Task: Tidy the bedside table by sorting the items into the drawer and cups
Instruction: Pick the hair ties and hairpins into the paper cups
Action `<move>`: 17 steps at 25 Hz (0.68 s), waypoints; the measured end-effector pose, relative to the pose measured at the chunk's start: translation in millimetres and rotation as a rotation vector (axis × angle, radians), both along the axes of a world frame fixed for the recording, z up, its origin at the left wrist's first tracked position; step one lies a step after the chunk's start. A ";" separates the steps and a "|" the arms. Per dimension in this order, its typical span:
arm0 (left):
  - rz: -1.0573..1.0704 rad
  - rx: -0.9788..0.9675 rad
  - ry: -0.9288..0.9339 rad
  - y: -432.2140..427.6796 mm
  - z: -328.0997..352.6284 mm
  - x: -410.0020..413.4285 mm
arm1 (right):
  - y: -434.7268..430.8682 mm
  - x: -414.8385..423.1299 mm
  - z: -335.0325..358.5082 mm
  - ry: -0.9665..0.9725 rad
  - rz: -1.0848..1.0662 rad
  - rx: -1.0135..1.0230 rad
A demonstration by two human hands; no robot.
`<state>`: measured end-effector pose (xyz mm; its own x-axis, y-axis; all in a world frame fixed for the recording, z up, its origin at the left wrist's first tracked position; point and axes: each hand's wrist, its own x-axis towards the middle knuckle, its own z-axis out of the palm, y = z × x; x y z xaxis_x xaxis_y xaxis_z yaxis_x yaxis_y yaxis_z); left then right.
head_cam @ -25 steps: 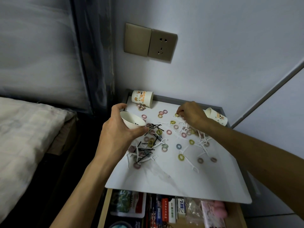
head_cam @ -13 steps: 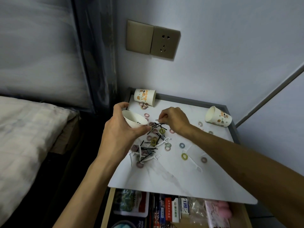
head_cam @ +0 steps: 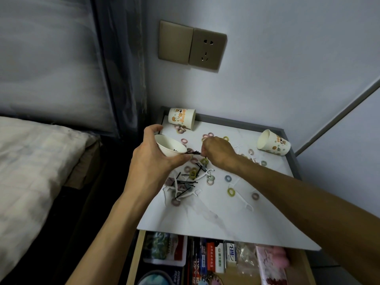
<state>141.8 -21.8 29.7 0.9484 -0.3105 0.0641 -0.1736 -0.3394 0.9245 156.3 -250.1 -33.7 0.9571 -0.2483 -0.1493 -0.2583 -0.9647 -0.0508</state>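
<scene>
My left hand (head_cam: 152,161) grips a white paper cup (head_cam: 171,148), tilted with its mouth toward the right, above the left part of the white tabletop (head_cam: 205,214). My right hand (head_cam: 218,152) pinches black hairpins (head_cam: 194,153) right at the cup's rim. More black hairpins (head_cam: 188,182), white floss picks (head_cam: 181,191) and several small coloured hair rings (head_cam: 231,191) lie scattered on the top. Two printed cups lie on their sides: one (head_cam: 182,118) at the back left, another (head_cam: 273,142) at the back right.
Below the tabletop the wooden drawer (head_cam: 133,256) stands open, packed with boxes, packets and a pink item. A bed with a pale cover (head_cam: 33,165) is on the left. A wall socket (head_cam: 207,51) is above the table, which sits in the corner.
My right hand came from the right side of the top leftward to the hairpin pile, then lifted hairpins to the cup's rim. The left hand kept holding the cup.
</scene>
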 end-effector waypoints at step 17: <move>-0.066 0.034 0.014 -8.1 -2.8 -5.1 | 53.8 -33.4 124.9 -0.120 0.426 0.616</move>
<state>136.8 -29.8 26.9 0.9266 -0.3742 0.0388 -0.1834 -0.3593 0.9150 122.9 -196.2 91.2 0.9699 0.2415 -0.0299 0.1721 -0.7679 -0.6171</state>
